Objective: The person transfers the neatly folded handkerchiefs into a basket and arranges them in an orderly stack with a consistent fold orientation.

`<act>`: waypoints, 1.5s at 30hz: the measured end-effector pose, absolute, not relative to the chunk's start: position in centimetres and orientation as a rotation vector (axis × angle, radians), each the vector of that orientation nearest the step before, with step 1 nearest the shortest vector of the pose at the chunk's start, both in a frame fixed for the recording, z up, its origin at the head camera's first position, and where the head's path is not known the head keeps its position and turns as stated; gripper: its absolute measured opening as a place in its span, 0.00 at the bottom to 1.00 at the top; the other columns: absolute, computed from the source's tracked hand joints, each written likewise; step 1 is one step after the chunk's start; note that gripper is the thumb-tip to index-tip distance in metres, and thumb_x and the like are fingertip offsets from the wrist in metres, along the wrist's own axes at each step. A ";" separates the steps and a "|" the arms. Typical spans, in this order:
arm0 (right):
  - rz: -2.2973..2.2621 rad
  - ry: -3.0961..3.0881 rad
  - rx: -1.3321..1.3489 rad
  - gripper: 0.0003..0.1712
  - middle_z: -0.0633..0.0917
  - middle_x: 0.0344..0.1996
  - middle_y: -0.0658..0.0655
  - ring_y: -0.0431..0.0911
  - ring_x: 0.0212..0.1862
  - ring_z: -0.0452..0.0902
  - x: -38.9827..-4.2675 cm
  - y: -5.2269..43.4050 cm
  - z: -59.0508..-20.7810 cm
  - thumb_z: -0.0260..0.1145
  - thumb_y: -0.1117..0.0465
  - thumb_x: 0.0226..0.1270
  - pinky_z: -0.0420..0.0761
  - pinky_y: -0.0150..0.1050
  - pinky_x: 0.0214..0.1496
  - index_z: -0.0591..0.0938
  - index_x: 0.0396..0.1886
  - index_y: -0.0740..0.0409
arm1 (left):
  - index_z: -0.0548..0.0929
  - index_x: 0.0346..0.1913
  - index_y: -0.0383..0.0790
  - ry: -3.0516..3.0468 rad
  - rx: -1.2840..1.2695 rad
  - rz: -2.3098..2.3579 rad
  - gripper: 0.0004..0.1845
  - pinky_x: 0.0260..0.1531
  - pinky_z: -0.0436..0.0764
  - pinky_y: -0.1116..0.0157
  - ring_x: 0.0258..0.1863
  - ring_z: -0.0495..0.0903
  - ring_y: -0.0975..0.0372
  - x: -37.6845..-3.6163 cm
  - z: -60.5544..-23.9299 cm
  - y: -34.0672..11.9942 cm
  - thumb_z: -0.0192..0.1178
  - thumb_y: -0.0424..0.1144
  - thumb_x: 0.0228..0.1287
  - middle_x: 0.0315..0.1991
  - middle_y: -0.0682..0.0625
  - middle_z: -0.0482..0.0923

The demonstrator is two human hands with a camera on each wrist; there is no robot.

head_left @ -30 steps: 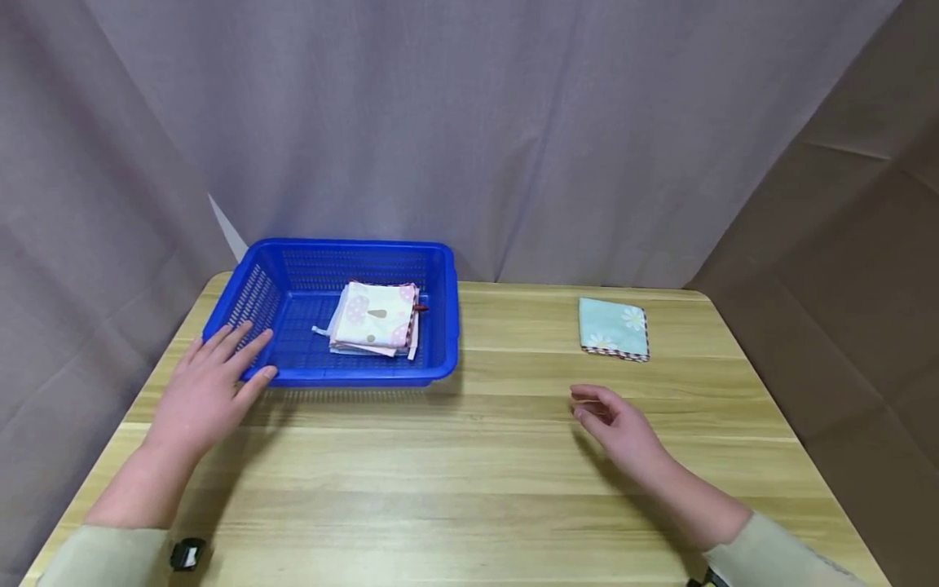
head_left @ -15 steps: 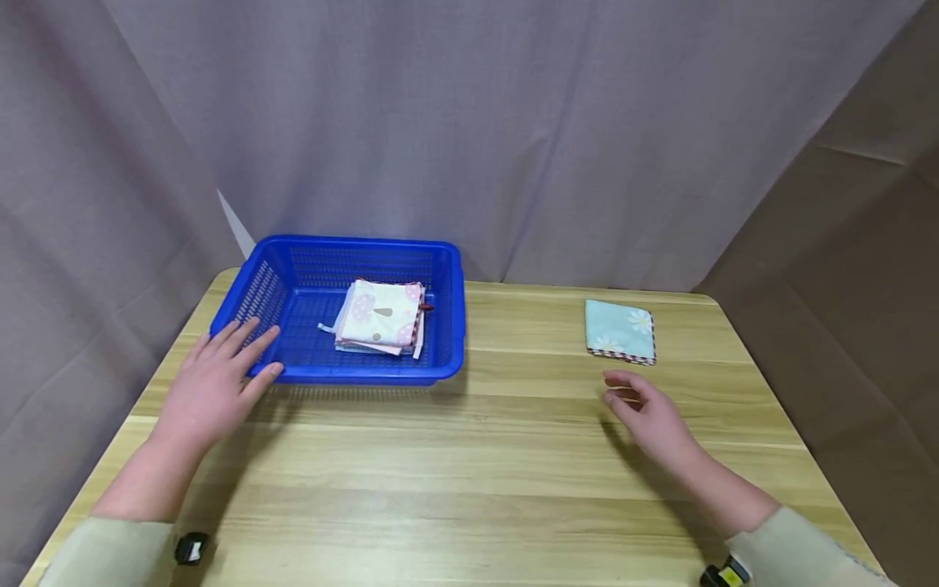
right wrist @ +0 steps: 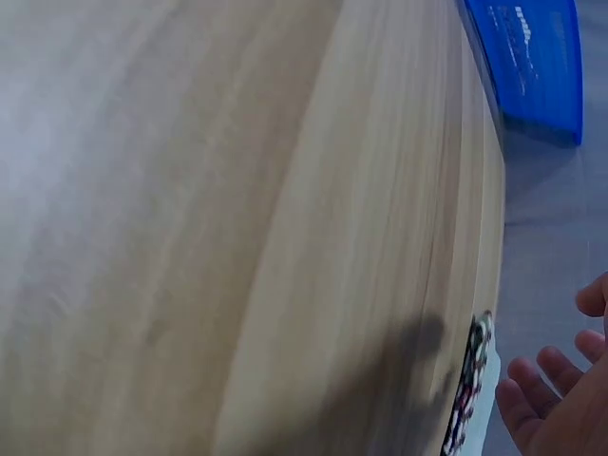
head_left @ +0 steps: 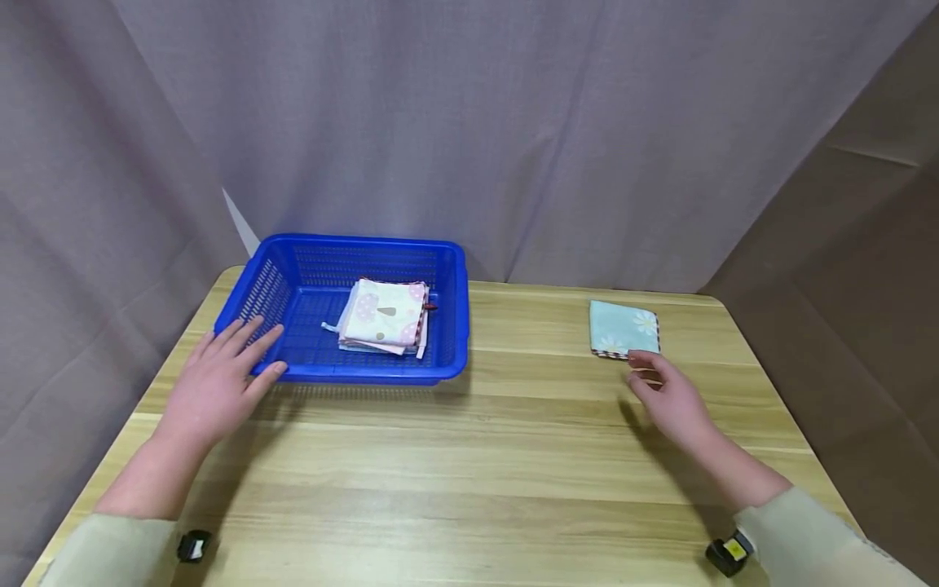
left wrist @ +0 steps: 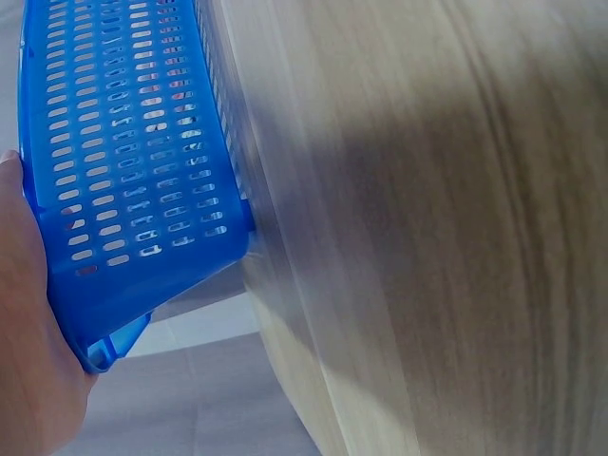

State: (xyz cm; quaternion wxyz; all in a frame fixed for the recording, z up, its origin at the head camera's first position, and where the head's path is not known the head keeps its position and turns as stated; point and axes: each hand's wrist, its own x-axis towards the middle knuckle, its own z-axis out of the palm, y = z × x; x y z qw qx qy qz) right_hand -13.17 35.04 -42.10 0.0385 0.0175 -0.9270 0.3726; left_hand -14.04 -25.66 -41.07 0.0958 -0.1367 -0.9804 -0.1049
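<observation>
In the head view, my left hand (head_left: pixel 213 391) rests on the near left corner of a blue plastic basket (head_left: pixel 352 374), fingers spread over its rim. The left wrist view has the hand (left wrist: pixel 33 332) against the basket's slotted side (left wrist: pixel 133 171). A small stack of folded cloths (head_left: pixel 385 314), a white one with pink patches on top, lies inside at the right. My right hand (head_left: pixel 671 403) hovers at the near edge of a folded mint-green handkerchief (head_left: pixel 619 324) with white daisies and a checked border. Its fingers are loosely bent and hold nothing.
The wooden table (head_left: pixel 469 465) carries the basket at back left and the handkerchief at back right. A grey curtain (head_left: pixel 455 122) hangs behind the table, and a brown cloth wall (head_left: pixel 858 285) stands along the right. Dark wrist devices (head_left: pixel 729 553) sit near both sleeves.
My right hand has moved right and away from me, up to the mint handkerchief's near edge. The left hand stays on the basket corner. The whole head view has shifted slightly.
</observation>
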 end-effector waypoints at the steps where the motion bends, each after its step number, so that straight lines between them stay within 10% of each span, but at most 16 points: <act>1: 1.141 -2.840 0.051 0.24 0.77 0.59 0.69 0.60 0.58 0.75 -13.4 35.2 -42.1 0.58 0.61 0.76 0.77 0.46 0.59 0.71 0.66 0.67 | 0.66 0.74 0.45 -2.906 -0.405 -0.311 0.33 0.73 0.40 0.41 0.74 0.51 0.39 -14.0 -41.0 -25.6 0.46 0.60 0.75 0.75 0.36 0.58; 7: 1.115 -2.837 0.007 0.26 0.78 0.56 0.74 0.65 0.58 0.74 -14.5 36.0 -42.2 0.57 0.58 0.76 0.74 0.59 0.59 0.70 0.67 0.70 | 0.66 0.74 0.45 -2.910 -0.399 -0.309 0.33 0.73 0.42 0.40 0.74 0.52 0.39 -13.9 -41.0 -25.6 0.47 0.60 0.75 0.75 0.36 0.58; 29: 1.004 -2.959 -0.242 0.33 0.74 0.58 0.72 0.65 0.57 0.72 -19.0 38.2 -43.3 0.53 0.55 0.74 0.73 0.49 0.49 0.64 0.70 0.71 | 0.66 0.74 0.45 -2.914 -0.374 -0.309 0.34 0.73 0.41 0.40 0.75 0.51 0.40 -13.9 -41.2 -25.7 0.45 0.61 0.75 0.75 0.36 0.57; 45: 0.845 -3.077 -0.377 0.40 0.68 0.62 0.79 0.70 0.62 0.65 -22.5 39.6 -43.3 0.50 0.51 0.72 0.68 0.62 0.61 0.58 0.70 0.79 | 0.66 0.74 0.46 -2.910 -0.387 -0.309 0.34 0.73 0.42 0.41 0.75 0.51 0.40 -14.1 -41.1 -25.7 0.45 0.62 0.75 0.75 0.37 0.58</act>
